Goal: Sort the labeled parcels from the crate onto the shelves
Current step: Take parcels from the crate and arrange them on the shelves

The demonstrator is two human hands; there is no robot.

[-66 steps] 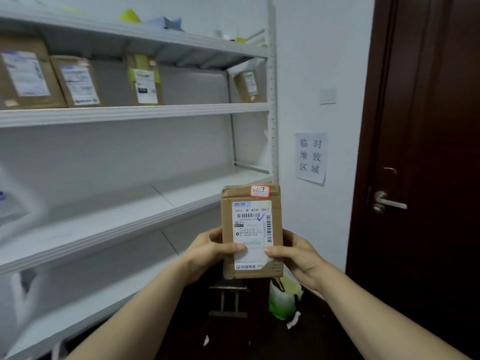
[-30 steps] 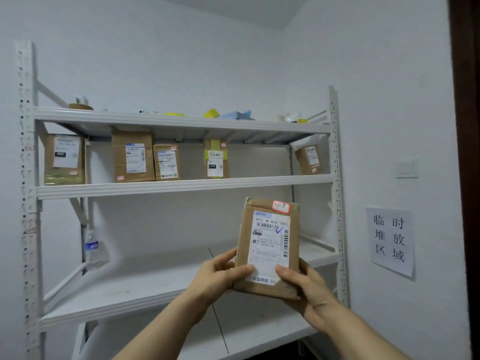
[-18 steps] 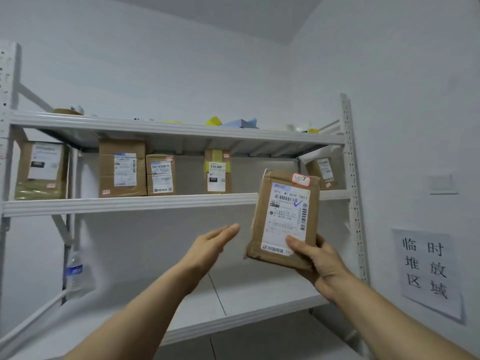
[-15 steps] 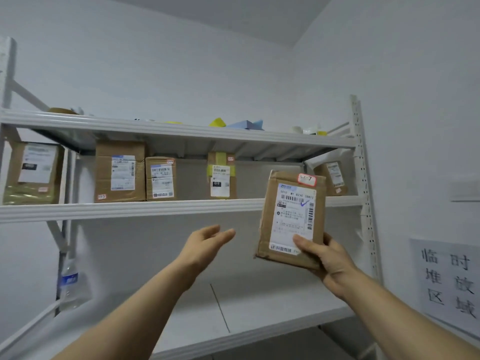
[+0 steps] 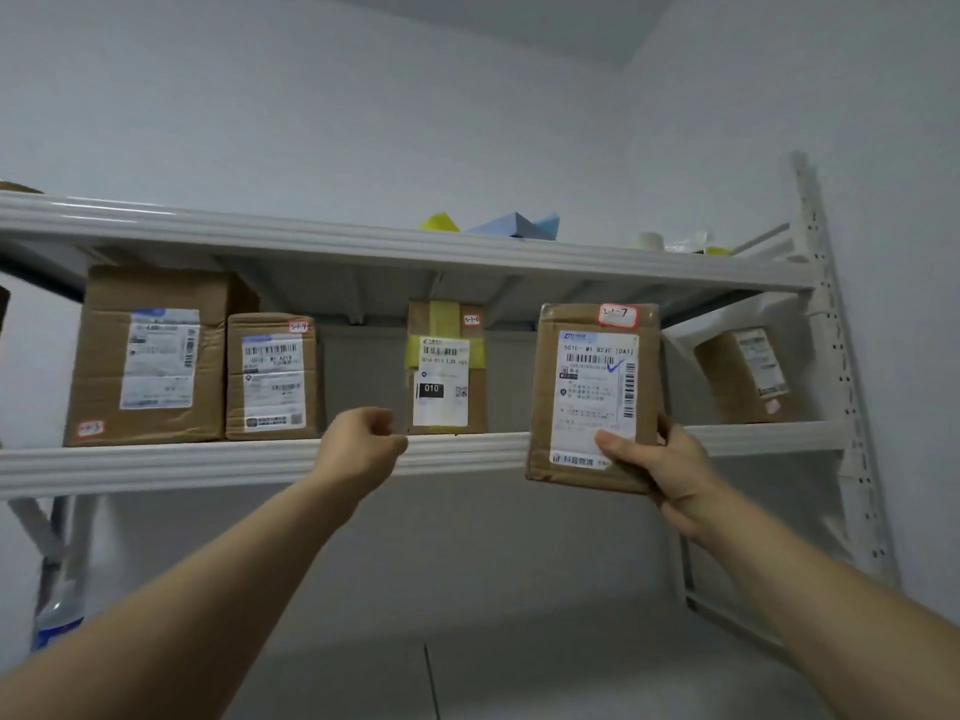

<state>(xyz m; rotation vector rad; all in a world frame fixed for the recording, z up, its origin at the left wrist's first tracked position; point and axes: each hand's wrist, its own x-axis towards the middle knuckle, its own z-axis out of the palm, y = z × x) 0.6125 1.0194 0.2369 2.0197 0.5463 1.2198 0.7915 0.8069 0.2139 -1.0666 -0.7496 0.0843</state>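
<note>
My right hand (image 5: 655,462) grips the lower right corner of a flat brown parcel (image 5: 595,392) with a white shipping label and a red-edged tag reading 3-1-7. It is held upright in front of the middle shelf (image 5: 249,462), between the yellow-taped parcel (image 5: 447,368) tagged 3-1-6 and a tilted parcel (image 5: 745,376) at the far right. My left hand (image 5: 363,441) hovers at the shelf's front edge with its fingers curled, holding nothing. Two more parcels stand left: a large one (image 5: 150,356) and a smaller one (image 5: 271,376).
The top shelf (image 5: 363,244) carries yellow and blue items (image 5: 514,226) and a tape roll (image 5: 649,240). A lower shelf (image 5: 519,667) lies beneath. A water bottle (image 5: 54,618) stands at the lower left. The rack's white upright post (image 5: 836,356) rises at the right.
The view has tilted up and closer to the middle shelf. My left hand let go of the parcel, rose and curled shut. My right hand lifted the parcel up to shelf level.
</note>
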